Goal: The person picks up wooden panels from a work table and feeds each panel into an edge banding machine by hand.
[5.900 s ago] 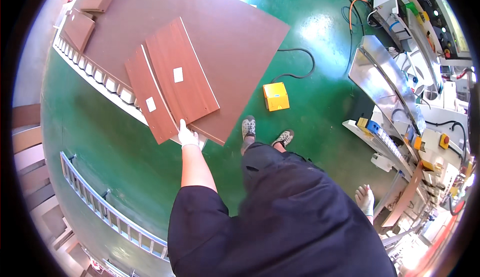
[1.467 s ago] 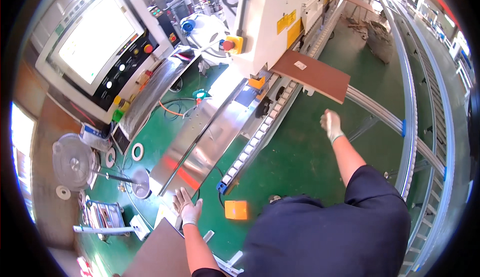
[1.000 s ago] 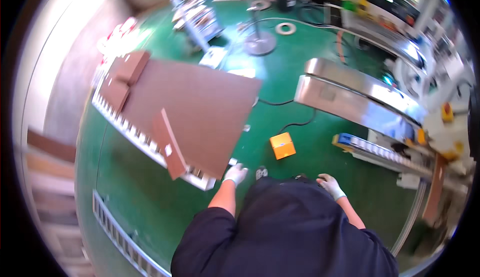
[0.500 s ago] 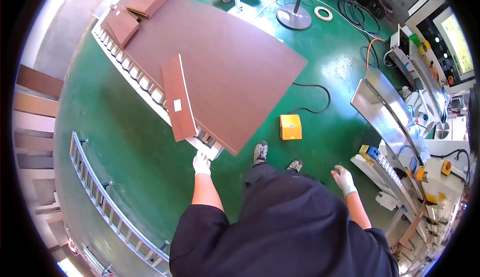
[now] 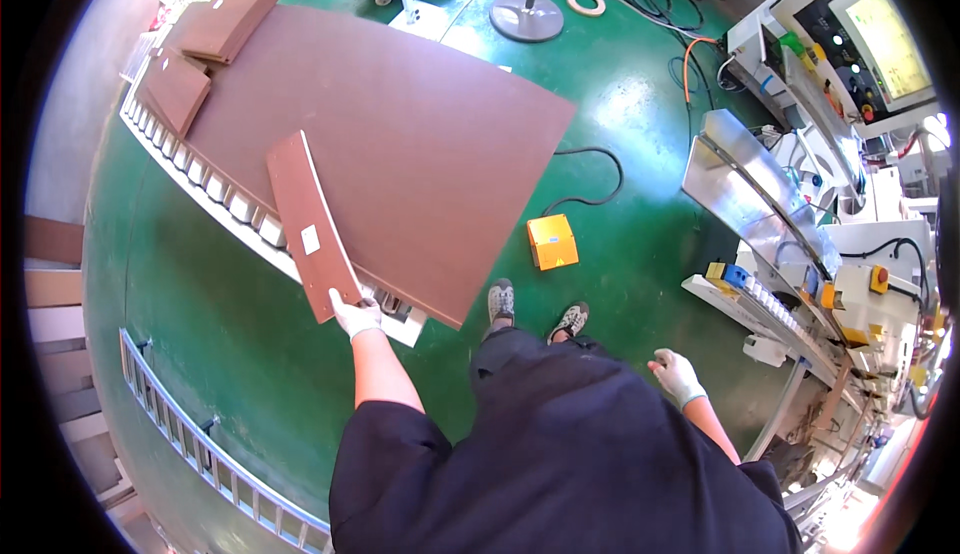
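Note:
My left hand (image 5: 358, 314), in a white glove, grips the near end of a narrow reddish-brown panel (image 5: 304, 224). This panel has a white label, small holes near its end and a pale long edge. It lies at a slant over the left edge of a large brown board (image 5: 420, 144), its near end overhanging. Part of my left fingers is hidden. My right hand (image 5: 680, 376), gloved as well, hangs in the air to the right of my body, holding nothing, its fingers loosely bent and partly apart.
Smaller brown panels (image 5: 232, 24) lie on the board's far left corner. A yellow box (image 5: 553, 242) with a cable sits on the green floor ahead of my shoes. Machinery with a metal cover (image 5: 740, 184) stands right; a roller rail (image 5: 200, 441) runs lower left. A round stand base (image 5: 527, 16) is beyond the board.
My left hand has moved from beside the board's near corner onto the narrow panel's end and closed on it. The view has shifted; my right hand still hangs free.

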`<move>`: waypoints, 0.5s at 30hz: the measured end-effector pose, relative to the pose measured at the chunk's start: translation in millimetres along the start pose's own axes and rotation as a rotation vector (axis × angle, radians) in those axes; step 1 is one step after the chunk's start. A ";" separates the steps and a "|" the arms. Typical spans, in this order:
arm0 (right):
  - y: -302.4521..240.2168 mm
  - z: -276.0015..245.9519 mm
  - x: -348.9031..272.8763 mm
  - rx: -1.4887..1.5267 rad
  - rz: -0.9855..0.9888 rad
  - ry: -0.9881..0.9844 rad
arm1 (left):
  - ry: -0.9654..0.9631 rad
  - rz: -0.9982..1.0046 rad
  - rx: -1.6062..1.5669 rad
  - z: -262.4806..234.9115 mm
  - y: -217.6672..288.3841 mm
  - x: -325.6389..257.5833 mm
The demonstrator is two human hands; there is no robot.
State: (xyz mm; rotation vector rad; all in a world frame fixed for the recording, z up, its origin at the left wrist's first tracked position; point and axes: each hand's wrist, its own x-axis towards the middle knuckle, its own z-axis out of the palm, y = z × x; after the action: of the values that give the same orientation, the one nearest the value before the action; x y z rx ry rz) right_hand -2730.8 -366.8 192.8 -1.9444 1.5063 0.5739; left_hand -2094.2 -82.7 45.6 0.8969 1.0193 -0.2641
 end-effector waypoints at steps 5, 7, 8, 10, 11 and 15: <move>-6.8 18.8 -8.1 0.068 0.001 -0.048 | -0.420 0.032 0.044 31.5 36.0 -44.7; -28.9 18.1 -4.4 0.093 -0.055 -0.075 | -0.393 0.038 0.018 54.8 35.8 -74.6; -45.0 14.0 -1.0 0.062 -0.119 -0.104 | -0.394 0.127 0.106 57.1 35.9 -82.5; -66.6 8.1 13.2 0.094 -0.202 -0.042 | -0.476 0.190 0.228 66.5 27.1 -108.1; -76.2 5.0 18.8 0.112 -0.283 -0.001 | -0.596 0.079 0.193 65.7 27.6 -129.8; -122.2 -39.8 38.7 0.325 -0.466 0.155 | -0.873 0.163 0.424 38.4 45.2 -172.1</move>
State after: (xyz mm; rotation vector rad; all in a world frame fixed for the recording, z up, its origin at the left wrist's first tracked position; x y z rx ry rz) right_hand -2603.9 -400.7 220.1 -2.0123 1.0896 -0.0236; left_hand -2135.2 -117.8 219.4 1.0871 0.0733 -0.6775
